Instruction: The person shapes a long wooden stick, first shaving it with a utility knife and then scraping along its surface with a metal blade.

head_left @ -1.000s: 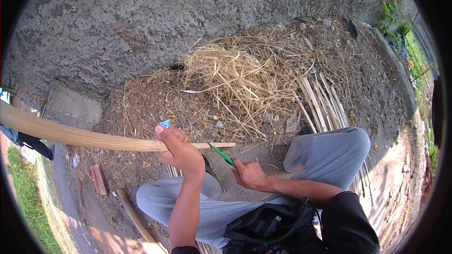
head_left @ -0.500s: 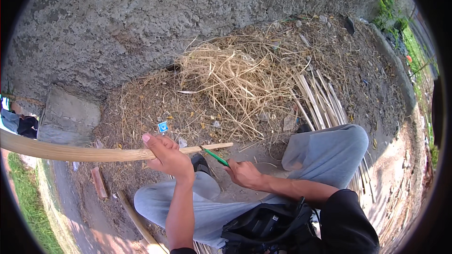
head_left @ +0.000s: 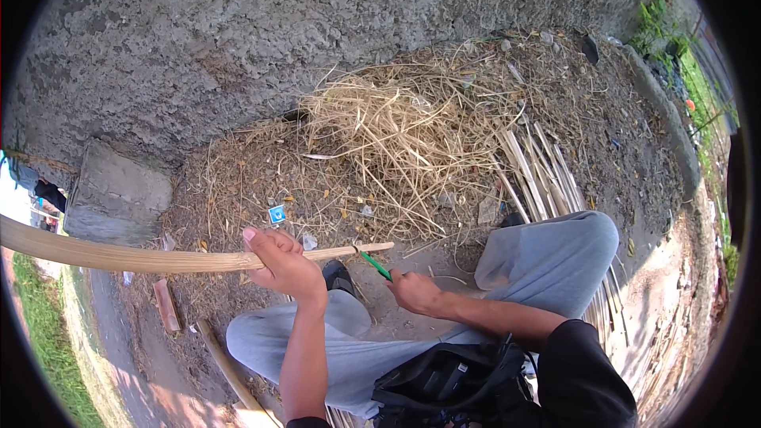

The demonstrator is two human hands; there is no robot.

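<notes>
My left hand [head_left: 279, 260] grips a long pale bamboo strip [head_left: 119, 255] that runs from the left edge to a thin tip near the middle. My right hand [head_left: 412, 291] holds a small green-handled knife [head_left: 374, 264], its blade set against the strip close to the tip. Both hands sit above my knees in grey trousers [head_left: 547, 257]. I am seated on the ground facing a rough grey wall [head_left: 317, 24].
A heap of dry shavings and straw [head_left: 396, 131] lies ahead. Split bamboo slats [head_left: 539, 166] lie to the right of it. A concrete block [head_left: 119, 194] stands at the left, a brick piece [head_left: 165, 305] near it, and a black bag [head_left: 452, 384] on my lap.
The strip has slid to the left and dropped a little in the picture. My left hand has moved along with it, and the knife stays near the tip.
</notes>
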